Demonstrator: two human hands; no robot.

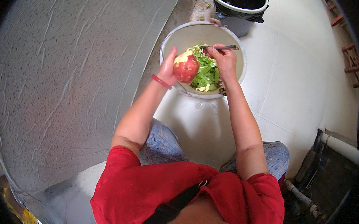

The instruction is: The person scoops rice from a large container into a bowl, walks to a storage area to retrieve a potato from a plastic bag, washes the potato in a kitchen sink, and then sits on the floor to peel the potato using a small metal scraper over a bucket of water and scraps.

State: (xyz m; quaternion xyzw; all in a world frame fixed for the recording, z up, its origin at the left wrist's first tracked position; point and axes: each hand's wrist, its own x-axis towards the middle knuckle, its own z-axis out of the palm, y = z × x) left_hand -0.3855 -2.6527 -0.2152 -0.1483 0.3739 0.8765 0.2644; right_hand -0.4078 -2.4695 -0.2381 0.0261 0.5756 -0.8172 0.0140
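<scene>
Left hand [167, 70] clasps a round red vegetable [186, 69] (peeled on its far side); right hand [225, 63] grips a slim tool [229, 47].

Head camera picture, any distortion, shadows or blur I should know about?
Head view: black corners, and the left edge of the grey sheet bows outward; head view: a soft shadow on the pale floor just below the bucket; head view: the red-skinned vegetable is clear enough to show its peeled patch.
</scene>
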